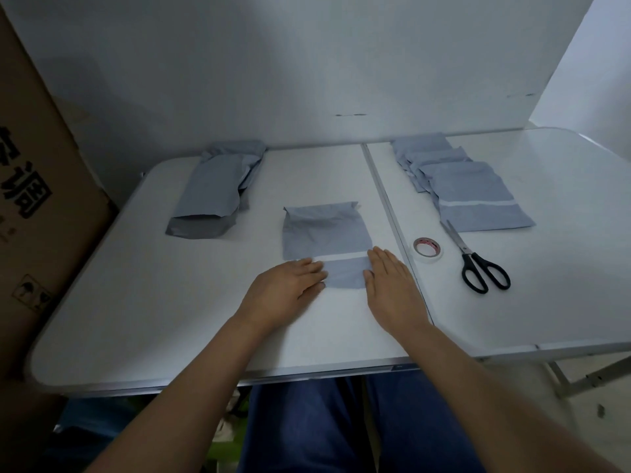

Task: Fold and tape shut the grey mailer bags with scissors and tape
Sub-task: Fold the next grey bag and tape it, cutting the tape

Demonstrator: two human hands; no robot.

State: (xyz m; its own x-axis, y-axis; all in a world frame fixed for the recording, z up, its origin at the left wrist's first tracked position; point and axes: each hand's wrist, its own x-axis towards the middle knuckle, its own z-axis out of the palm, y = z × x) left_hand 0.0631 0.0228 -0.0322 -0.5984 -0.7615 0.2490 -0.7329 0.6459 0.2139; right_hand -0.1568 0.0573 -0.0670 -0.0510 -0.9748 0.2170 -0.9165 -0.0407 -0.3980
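Blue trousers (pixel 307 425) nearest, under the edge of a white folding table (pixel 170 319) with a centre seam. Plain white wall panels behind; cardboard box (pixel 37 216) at far left. Left hand (pixel 286 288) and right hand (pixel 392 285) flat, fingers straight, pressing the near flap of a grey mailer bag (pixel 326 233) mid-table. Unfolded bags (pixel 215 186) back left, folded stack (pixel 454 179) back right. Tape roll (pixel 426 250) and black-handled scissors (pixel 478 261) just right of the seam.
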